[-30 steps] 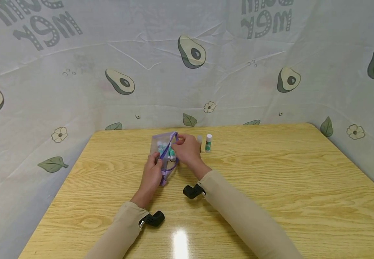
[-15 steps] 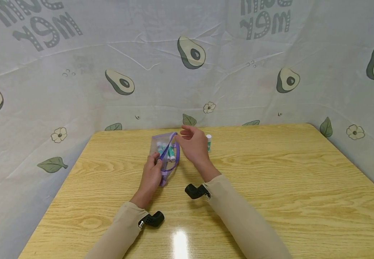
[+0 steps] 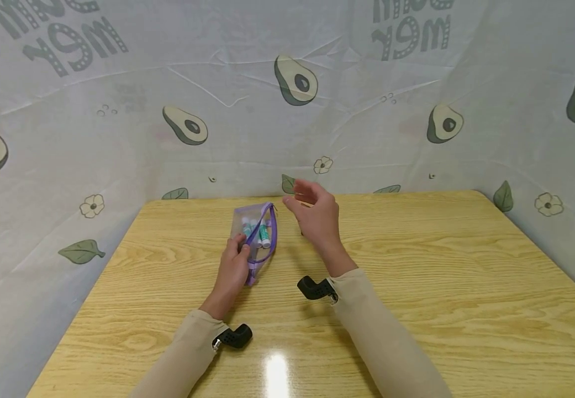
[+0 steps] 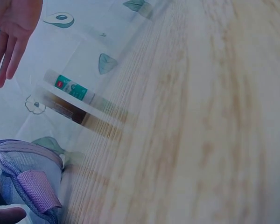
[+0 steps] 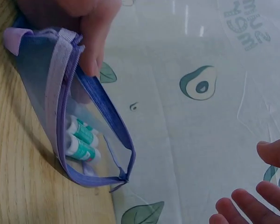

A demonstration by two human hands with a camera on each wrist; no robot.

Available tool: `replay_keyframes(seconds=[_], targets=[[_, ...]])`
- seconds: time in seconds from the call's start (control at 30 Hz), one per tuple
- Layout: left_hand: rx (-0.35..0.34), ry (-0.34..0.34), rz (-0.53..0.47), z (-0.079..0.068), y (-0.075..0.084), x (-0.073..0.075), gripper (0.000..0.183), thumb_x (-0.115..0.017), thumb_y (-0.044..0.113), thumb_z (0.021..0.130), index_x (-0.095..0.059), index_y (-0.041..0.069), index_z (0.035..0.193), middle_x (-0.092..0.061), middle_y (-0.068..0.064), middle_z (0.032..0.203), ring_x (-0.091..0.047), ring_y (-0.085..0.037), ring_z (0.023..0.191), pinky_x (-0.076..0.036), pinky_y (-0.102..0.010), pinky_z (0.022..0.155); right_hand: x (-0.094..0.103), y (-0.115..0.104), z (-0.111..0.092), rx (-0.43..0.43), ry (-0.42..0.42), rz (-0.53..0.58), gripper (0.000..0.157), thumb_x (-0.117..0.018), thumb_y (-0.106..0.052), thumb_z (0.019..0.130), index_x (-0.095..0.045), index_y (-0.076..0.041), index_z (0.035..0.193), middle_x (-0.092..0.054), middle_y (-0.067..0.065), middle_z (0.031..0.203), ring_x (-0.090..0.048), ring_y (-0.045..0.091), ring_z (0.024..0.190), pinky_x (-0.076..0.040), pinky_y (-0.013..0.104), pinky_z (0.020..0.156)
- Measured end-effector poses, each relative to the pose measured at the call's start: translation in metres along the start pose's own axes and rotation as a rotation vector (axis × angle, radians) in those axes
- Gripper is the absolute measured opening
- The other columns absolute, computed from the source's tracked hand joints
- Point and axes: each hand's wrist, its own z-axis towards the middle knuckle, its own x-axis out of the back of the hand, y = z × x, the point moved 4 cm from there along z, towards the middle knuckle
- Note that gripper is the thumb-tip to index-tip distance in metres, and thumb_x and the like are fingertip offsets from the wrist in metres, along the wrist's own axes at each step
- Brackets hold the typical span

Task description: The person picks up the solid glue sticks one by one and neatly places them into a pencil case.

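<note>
My left hand (image 3: 230, 265) grips the near side of a translucent mesh zipper pouch (image 3: 274, 226) with purple trim, its mouth gaping to the right. Several glue sticks (image 3: 264, 235) with white caps and green labels lie inside. Raised above the table to the right of the pouch, my right hand (image 3: 317, 215) has its fingers spread apart and carries nothing. In the left wrist view, another glue stick (image 4: 72, 87) stands on the table beside a brown cylinder (image 4: 63, 107) with a pale upper part; the right hand mostly hides both in the head view.
The wooden table (image 3: 416, 287) reaches back to a pale curtain (image 3: 367, 138) printed with avocados. Each sleeve carries a black wrist camera, the left camera (image 3: 237, 336) being close to the tabletop. Glare lies on the near edge of the table.
My right hand has withdrawn from the pouch's mouth, moving right and upward as its fingers spread. The left hand and the pouch have stayed in place.
</note>
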Motion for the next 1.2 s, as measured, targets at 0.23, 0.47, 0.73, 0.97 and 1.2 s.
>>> replay_keyframes(seconds=[0.23, 0.47, 0.73, 0.97, 1.2], targets=[[0.007, -0.015, 0.001, 0.0, 0.0, 0.001, 0.052, -0.033, 0.022, 0.115, -0.034, 0.001, 0.163, -0.019, -0.023, 0.176, -0.005, -0.04, 0.167, -0.011, -0.06, 0.135, 0.015, 0.0, 0.007, 0.064, 0.006, 0.013, 0.05, -0.079, -0.02, 0.097, -0.065, -0.009, 0.144, -0.071, 0.012, 0.138, -0.067, 0.033, 0.129, -0.055, 0.047, 0.111], [0.005, -0.006, 0.008, 0.0, 0.003, -0.001, 0.052, -0.033, 0.022, 0.115, -0.035, 0.0, 0.162, -0.029, -0.024, 0.172, -0.021, -0.042, 0.164, -0.021, -0.061, 0.132, 0.036, 0.005, 0.018, 0.076, 0.025, 0.045, 0.051, -0.078, -0.018, 0.098, -0.063, -0.01, 0.146, -0.068, 0.011, 0.144, -0.064, 0.029, 0.133, -0.053, 0.045, 0.115], [0.009, -0.024, -0.011, 0.0, 0.002, -0.001, 0.053, -0.033, 0.023, 0.115, -0.033, 0.001, 0.164, -0.021, -0.022, 0.176, -0.006, -0.039, 0.167, -0.012, -0.059, 0.135, 0.056, 0.013, 0.028, 0.049, 0.068, 0.071, 0.052, -0.079, -0.016, 0.097, -0.063, -0.008, 0.146, -0.068, 0.013, 0.143, -0.063, 0.028, 0.134, -0.051, 0.044, 0.117], [0.033, -0.032, -0.011, 0.0, 0.0, 0.001, 0.053, -0.032, 0.023, 0.116, -0.032, 0.002, 0.165, -0.016, -0.021, 0.178, 0.0, -0.039, 0.168, -0.009, -0.059, 0.135, 0.062, 0.015, 0.031, 0.027, 0.075, 0.092, 0.051, -0.079, -0.015, 0.096, -0.064, -0.008, 0.145, -0.068, 0.013, 0.143, -0.064, 0.027, 0.132, -0.05, 0.044, 0.118], [0.029, -0.029, 0.006, 0.0, 0.004, 0.0, 0.053, -0.032, 0.023, 0.116, -0.033, 0.002, 0.164, -0.017, -0.021, 0.177, -0.002, -0.04, 0.167, -0.01, -0.059, 0.135, 0.067, 0.02, 0.033, 0.003, 0.093, 0.086, 0.05, -0.078, -0.015, 0.097, -0.065, -0.009, 0.145, -0.068, 0.012, 0.144, -0.064, 0.031, 0.134, -0.051, 0.042, 0.116]])
